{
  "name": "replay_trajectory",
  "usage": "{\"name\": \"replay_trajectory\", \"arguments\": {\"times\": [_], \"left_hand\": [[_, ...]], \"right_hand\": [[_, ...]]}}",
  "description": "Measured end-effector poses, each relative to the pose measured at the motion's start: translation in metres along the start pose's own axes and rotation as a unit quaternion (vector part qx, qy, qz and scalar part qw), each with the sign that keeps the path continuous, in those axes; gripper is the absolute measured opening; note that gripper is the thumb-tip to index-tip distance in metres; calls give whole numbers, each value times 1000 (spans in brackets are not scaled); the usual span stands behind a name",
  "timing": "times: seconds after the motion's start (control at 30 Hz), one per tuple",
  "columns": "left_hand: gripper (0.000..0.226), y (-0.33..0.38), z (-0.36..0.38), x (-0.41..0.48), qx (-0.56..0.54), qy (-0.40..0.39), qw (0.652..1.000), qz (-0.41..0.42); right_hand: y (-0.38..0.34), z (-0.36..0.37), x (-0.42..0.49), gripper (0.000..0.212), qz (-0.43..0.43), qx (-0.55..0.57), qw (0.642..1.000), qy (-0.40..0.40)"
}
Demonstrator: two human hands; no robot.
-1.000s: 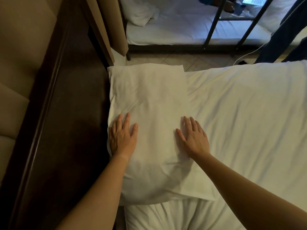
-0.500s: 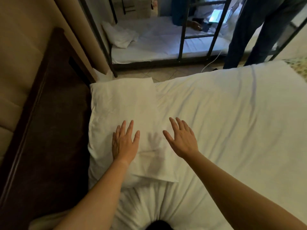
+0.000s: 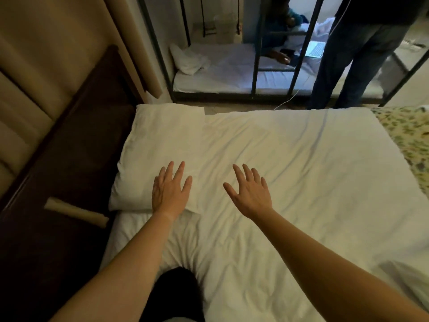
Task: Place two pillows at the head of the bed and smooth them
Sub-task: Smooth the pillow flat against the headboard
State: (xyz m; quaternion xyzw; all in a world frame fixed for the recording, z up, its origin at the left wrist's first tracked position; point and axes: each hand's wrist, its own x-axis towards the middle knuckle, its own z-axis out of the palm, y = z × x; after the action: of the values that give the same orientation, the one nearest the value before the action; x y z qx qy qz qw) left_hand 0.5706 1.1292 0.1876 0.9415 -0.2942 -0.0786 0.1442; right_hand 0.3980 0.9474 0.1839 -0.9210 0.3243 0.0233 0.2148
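One white pillow (image 3: 160,145) lies at the head of the bed, against the dark wooden headboard (image 3: 76,140). My left hand (image 3: 170,191) is spread flat over the pillow's near right corner, fingers apart. My right hand (image 3: 251,194) hovers open just right of the pillow, above the white duvet (image 3: 301,173), holding nothing. I see no second pillow on this bed.
A beige padded wall panel (image 3: 34,73) rises behind the headboard. A bunk bed with a dark metal frame (image 3: 257,66) stands beyond the bed. A person in dark trousers (image 3: 352,61) stands beside it. A floral cover (image 3: 408,135) shows at the right edge.
Both hands lifted off and slid back toward me; the right hand left the pillow and now hovers over the duvet. The view pulled back and tilted up, showing more of the room.
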Motion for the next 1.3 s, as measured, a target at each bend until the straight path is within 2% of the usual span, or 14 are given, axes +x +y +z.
{"name": "replay_trajectory", "arguments": {"times": [0.23, 0.6, 0.87, 1.3], "left_hand": [[64, 15, 15, -69, 22, -5, 999, -38], [64, -10, 0, -89, 41, 7, 998, -50], [63, -61, -14, -76, 18, 3, 1000, -3], [63, -154, -30, -49, 19, -47, 991, 120]], "right_hand": [[25, -14, -40, 80, -58, -30, 998, -23], [1, 14, -51, 81, -93, -56, 993, -52], [-43, 47, -53, 81, -55, -63, 995, -52], [-144, 94, -75, 82, 79, -49, 996, 4]]}}
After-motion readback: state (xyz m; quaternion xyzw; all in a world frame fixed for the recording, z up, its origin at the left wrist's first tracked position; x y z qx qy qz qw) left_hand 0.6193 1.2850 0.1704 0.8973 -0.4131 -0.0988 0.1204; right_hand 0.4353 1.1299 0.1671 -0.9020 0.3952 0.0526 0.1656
